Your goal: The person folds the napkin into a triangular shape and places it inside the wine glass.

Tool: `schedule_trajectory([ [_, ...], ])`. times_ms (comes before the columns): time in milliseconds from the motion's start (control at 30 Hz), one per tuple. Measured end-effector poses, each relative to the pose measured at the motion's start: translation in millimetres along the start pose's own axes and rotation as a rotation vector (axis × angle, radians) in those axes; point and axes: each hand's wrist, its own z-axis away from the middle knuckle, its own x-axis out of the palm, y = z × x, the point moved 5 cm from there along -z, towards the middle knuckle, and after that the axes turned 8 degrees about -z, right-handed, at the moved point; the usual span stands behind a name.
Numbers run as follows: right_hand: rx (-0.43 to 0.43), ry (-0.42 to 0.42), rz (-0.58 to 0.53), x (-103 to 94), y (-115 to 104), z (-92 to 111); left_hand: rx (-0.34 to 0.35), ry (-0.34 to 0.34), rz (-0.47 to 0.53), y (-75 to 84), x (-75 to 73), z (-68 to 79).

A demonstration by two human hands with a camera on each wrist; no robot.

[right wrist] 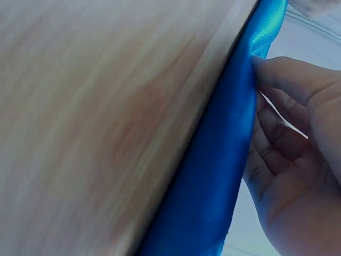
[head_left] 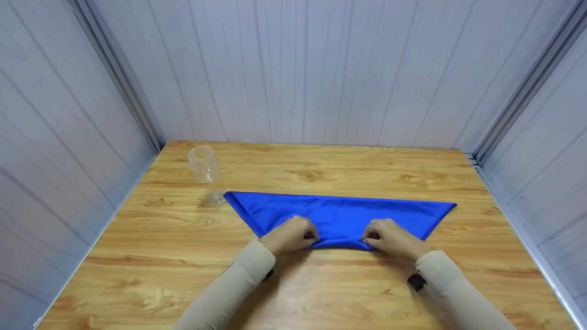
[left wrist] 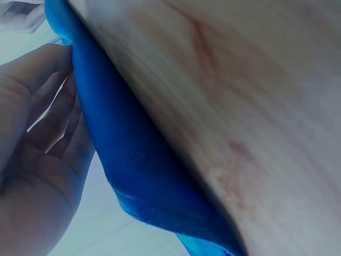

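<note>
Left hand (head_left: 292,234), fingers curled, pinches the lower edge of the shiny blue folded cloth (head_left: 339,213) at mid-frame, its long axis running left-to-right, bulk spreading up-frame, and right hand (head_left: 392,236), curled too, pinches equally near!

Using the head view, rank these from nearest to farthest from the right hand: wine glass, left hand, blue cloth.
1. Blue cloth: pinched by the right hand.
2. Left hand: to the left, at the cloth's near edge.
3. Wine glass: farthest left, standing by the cloth's left tip.
</note>
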Motion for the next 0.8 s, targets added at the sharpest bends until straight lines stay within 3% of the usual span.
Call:
schedule_trajectory([
  [300, -0.002, -0.032, -0.034, -0.8, -4.2, 3.8, 0.003, -0.046, -0.068, 8.9, 0.1, 3.7],
  [567, -0.014, -0.027, -0.049, -0.4, -4.6, 5.0, 0.072, 0.004, -0.112, 16.4, -1.1, 6.3],
  [800, -0.027, -0.023, -0.051, 0.1, -4.2, 5.7, 0.053, 0.004, -0.146, 18.4, -2.3, 9.2],
])
